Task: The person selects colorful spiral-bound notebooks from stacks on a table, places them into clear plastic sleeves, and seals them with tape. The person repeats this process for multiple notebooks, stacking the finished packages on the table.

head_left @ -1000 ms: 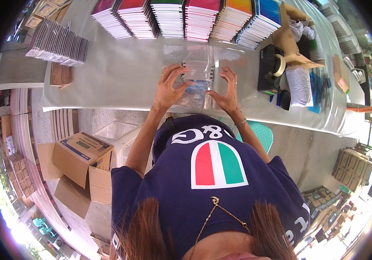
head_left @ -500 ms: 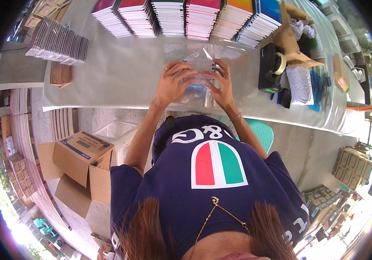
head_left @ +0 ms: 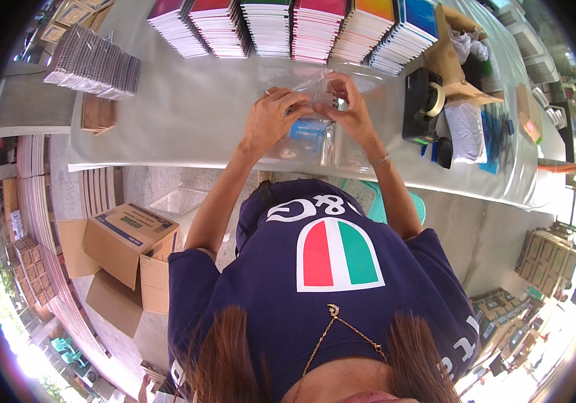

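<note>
My left hand (head_left: 268,121) and my right hand (head_left: 352,113) meet over the table, fingers bent and pinching a clear plastic bag (head_left: 310,87) between them. Part of the bag stands up as a shiny fold behind the fingertips. Whether anything is inside it, I cannot tell. Below the hands lies more clear plastic with a blue patch (head_left: 309,131), flat on the table near its front edge. Beyond the hands, several stacks of spiral notebooks (head_left: 319,30) with coloured covers stand in a row.
A shrink-wrapped stack (head_left: 93,64) sits on the table's left. To the right are a black tape dispenser (head_left: 421,107), a white plastic packet (head_left: 466,131) and an open carton (head_left: 452,57). An open cardboard box (head_left: 123,235) is below left; a green stool (head_left: 409,205) is partly behind my right arm.
My fingers have closed in on the plastic, and its raised fold has become lower. The right hand has turned and shifted slightly up, uncovering more of the blue patch.
</note>
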A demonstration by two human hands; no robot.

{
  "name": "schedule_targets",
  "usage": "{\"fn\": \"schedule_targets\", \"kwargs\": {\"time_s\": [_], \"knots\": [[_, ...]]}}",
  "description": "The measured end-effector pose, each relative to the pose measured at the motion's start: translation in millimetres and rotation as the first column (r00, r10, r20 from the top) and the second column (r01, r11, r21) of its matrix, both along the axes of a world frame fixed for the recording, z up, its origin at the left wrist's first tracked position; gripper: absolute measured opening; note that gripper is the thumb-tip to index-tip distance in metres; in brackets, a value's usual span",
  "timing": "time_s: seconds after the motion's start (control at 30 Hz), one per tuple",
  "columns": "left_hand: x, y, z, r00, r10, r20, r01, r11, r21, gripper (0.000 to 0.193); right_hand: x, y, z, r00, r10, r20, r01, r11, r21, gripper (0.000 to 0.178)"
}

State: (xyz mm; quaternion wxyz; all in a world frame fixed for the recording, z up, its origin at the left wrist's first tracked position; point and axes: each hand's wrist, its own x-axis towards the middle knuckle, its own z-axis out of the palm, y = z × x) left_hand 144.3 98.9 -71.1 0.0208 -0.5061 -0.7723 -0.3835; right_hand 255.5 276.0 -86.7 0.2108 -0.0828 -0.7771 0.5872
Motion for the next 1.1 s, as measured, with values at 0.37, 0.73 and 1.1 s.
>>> {"fn": "schedule_targets", "kwargs": {"time_s": [0.37, 0.73, 1.1], "knots": [[-12, 23, -11, 0.463, -0.12, 0.878, 0.012, 0.991, 0.13, 0.038, -6, 17, -17, 0.938, 0.234, 0.256, -0.11, 0.901, -0.419, 0.038], [-19, 23, -23, 0.291, -0.184, 0.939, 0.018, 0.982, 0.187, 0.038, -11, 0, -10, 0.967, 0.115, 0.228, -0.046, 0.956, -0.288, 0.034], [-44, 33, 6, 0.597, -0.214, 0.773, 0.294, 0.955, 0.037, 0.044, -30, -3, -51, 0.994, 0.064, -0.086, -0.094, 0.907, -0.41, 0.03]]}}
